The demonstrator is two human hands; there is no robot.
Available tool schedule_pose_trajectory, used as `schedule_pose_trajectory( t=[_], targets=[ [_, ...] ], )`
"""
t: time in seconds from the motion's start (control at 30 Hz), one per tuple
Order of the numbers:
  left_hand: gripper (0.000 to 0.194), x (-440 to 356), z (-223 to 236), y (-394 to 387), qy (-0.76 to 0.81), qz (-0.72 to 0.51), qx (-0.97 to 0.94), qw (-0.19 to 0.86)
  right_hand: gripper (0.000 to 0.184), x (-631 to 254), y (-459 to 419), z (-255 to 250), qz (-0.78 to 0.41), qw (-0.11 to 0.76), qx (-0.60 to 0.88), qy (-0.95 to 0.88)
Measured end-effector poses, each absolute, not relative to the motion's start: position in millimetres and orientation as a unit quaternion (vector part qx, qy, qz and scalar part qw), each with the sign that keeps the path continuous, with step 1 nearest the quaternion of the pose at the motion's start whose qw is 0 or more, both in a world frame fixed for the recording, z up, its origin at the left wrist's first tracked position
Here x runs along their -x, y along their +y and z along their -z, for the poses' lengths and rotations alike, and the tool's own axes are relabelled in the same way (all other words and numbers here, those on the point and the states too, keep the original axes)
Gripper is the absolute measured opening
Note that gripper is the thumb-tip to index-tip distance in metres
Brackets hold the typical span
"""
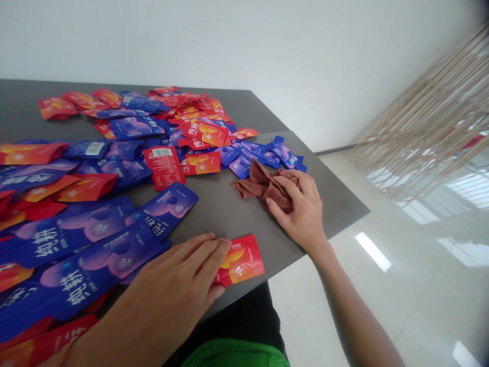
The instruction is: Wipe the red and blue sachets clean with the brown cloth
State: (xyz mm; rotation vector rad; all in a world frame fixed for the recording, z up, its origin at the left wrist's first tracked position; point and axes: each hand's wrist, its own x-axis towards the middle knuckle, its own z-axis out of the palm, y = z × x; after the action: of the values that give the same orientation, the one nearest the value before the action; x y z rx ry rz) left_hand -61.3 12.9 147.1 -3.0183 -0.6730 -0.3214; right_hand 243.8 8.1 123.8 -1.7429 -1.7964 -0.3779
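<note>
Left fingers (204,252) lie flat against a red sachet (242,261); right fingers (290,186) clutch a brown cloth (254,184).

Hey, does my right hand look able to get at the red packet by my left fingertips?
Probably yes: only bare grey tabletop lies between the right hand, resting on the brown cloth, and the red packet. The left hand touches only the packet's near end.

The red and blue sachets (164,167) are smooth, glossy plastic film, creased in places. The crumpled brown cloth (265,187) looks soft and matt. The grey desk (221,214) is smooth and matt; the tiled floor (305,306) is polished and glossy.
</note>
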Motion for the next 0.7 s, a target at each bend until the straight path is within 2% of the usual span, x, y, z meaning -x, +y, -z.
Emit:
schedule_pose_trajectory(
  t=[0.23,0.47,0.6,0.7],
  targets=[
    [0.045,60.4,-148.5,11.7,-0.199,0.093,0.975,0.044,0.040,-243.5,8.0,-123.1,0.138,0.304,0.658,-0.675],
    [0.051,58.3,-153.8,11.9,-0.159,0.099,0.964,0.191,0.043,-245.0,8.0,-122.6,0.157,0.320,0.642,-0.679],
    [0.050,59.1,-149.1,10.0,-0.180,0.090,0.956,0.213,0.040,-243.3,-1.1,-128.2,0.195,0.370,0.559,-0.716],
    [0.045,60.3,-142.9,5.9,-0.190,0.091,0.950,0.230,0.034,-234.9,-15.3,-132.5,0.155,0.396,0.478,-0.769]
  ],
)
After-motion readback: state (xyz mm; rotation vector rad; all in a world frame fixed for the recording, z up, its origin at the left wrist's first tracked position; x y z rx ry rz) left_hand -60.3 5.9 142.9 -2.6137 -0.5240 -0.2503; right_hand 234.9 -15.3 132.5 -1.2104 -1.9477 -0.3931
